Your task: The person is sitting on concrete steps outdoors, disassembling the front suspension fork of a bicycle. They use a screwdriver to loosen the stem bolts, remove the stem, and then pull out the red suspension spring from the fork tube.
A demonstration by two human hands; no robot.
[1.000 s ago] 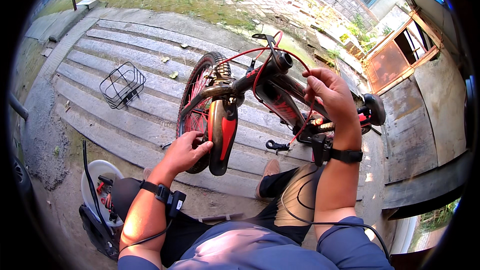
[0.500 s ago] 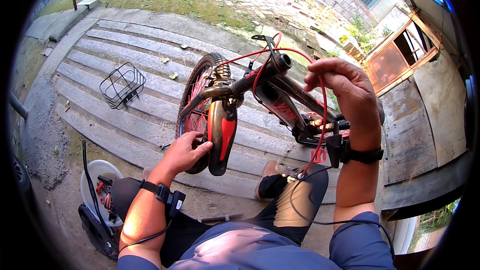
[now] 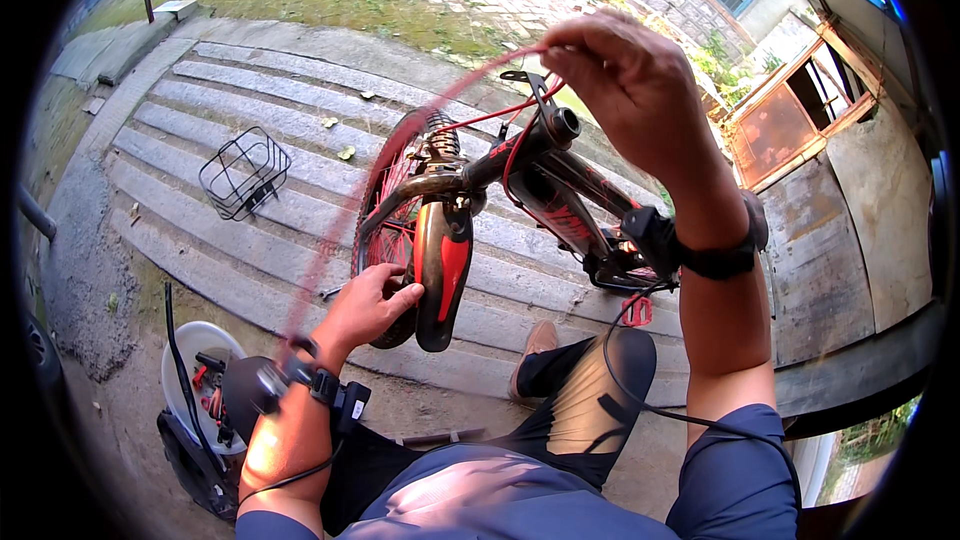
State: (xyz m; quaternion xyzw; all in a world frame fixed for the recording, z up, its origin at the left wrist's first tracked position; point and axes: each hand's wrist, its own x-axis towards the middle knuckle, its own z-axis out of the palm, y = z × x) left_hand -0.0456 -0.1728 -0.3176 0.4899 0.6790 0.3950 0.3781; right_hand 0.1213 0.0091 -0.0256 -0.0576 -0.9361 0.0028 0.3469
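A bicycle without handlebars, its dark frame (image 3: 560, 205) marked with red, stands in front of me. My left hand (image 3: 375, 308) grips the edge of the black and red front mudguard (image 3: 440, 280), close to the front wheel (image 3: 385, 180). Raised above the head tube (image 3: 562, 126), my right hand (image 3: 610, 60) pinches a thin red cable (image 3: 490, 65). From there the cable arcs left and down, smeared by motion. Near its lower end, over my left wrist, a small dark and silver piece (image 3: 270, 385) shows blurred; its kind is unclear.
A black wire basket (image 3: 245, 175) lies on the ridged stone slabs at the left. By my left knee stands a white bucket (image 3: 175, 375) with red and black tools in it. A black saddle-like part (image 3: 190, 470) is beside it. A rusty-framed structure (image 3: 790, 130) borders the right.
My right hand has moved up and left, swinging the red cable from the bicycle's right side across to its left. The left hand stays on the mudguard.
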